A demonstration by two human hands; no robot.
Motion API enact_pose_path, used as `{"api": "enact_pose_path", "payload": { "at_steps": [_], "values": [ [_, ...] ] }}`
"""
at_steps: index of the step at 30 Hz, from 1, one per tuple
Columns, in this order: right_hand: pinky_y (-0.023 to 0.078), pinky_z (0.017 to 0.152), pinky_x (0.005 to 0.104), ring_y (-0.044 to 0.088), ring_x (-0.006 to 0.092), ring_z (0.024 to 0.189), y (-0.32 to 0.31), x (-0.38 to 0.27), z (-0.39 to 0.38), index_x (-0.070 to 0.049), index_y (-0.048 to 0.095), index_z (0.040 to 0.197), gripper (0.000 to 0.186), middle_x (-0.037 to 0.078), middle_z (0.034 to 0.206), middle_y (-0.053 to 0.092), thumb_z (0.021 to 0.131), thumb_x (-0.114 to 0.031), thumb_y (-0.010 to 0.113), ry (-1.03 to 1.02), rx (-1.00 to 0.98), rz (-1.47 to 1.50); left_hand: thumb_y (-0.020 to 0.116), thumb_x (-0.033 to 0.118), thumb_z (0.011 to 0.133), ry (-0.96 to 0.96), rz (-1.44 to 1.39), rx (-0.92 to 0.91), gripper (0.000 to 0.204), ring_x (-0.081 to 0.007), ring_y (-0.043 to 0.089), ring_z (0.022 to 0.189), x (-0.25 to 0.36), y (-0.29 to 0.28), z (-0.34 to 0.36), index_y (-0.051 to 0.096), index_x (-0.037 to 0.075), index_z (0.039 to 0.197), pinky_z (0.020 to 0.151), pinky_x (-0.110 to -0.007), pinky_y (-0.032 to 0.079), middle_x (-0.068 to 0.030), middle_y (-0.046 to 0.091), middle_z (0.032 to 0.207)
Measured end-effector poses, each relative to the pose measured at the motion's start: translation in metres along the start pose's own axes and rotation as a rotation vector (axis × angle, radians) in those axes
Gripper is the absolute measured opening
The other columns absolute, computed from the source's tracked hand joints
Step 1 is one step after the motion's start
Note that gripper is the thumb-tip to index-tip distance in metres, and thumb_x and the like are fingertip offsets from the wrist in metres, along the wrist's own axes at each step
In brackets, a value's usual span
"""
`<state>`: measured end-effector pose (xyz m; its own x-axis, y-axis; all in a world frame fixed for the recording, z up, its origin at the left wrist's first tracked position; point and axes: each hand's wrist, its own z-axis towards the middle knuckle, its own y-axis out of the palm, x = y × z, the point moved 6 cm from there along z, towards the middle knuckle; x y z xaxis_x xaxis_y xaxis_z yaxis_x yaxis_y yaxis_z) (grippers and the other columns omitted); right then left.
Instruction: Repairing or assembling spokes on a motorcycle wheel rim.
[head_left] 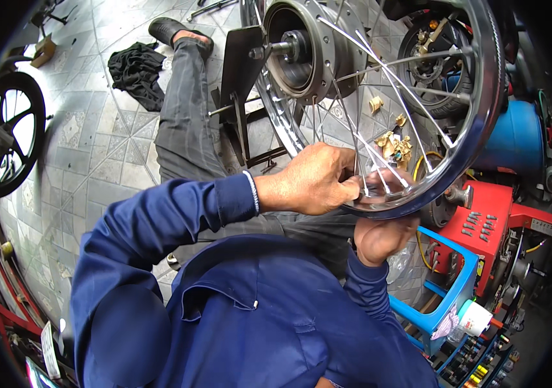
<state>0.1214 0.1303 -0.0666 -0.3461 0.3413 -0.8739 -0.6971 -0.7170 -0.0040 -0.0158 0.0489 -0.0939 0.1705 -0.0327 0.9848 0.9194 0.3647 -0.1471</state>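
floor tiles (95, 155) on the far left hold a black cast wheel (6, 136) and a dark rag (137, 71). centre, the left hand (311, 181) closes over the chrome rim (489, 97) of a spoked motorcycle wheel, pinching near a spoke (370, 152), seemingly to steady it. the right hand (382, 236) cups the rim from beneath; its grip is partly hidden. the hub (302, 48) sits on a black truing stand (240, 84). brass nipples (393, 145) lie beyond; a red machine (489, 226) stands right.

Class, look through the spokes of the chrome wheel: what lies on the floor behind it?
Behind the chrome wheel, small brass fittings lie on the tiled floor. The left hand and the rim cover whatever lies lower.
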Motion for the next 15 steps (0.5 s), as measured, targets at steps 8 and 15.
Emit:
{"api": "enact_pose_path", "payload": {
  "at_steps": [8,15],
  "values": [
    [0.054,0.095,0.0398,0.067,0.0300,0.108,0.041,-0.090,0.087,0.013,0.041,0.140,0.073,0.026,0.129,0.060,0.109,-0.052,0.036,-0.465,0.100,-0.535,0.070,0.020,0.095,-0.093,-0.529,-0.076,0.033,-0.0155,0.065,0.056,0.058,-0.011,0.015,0.066,-0.009,0.080,0.050,-0.036,0.050,-0.0115,0.063,0.061],
    [0.049,0.103,0.0360,0.065,0.0258,0.115,0.090,-0.136,0.202,0.013,0.049,0.137,0.067,0.023,0.127,0.064,0.111,-0.048,0.036,-0.296,-0.271,-0.586,0.067,0.018,0.100,-0.040,-1.265,-0.137,0.026,-0.0096,0.048,0.049,0.113,-0.038,0.047,0.066,-0.002,0.086,0.050,-0.028,0.049,-0.0012,0.056,0.065]
  ]
}}
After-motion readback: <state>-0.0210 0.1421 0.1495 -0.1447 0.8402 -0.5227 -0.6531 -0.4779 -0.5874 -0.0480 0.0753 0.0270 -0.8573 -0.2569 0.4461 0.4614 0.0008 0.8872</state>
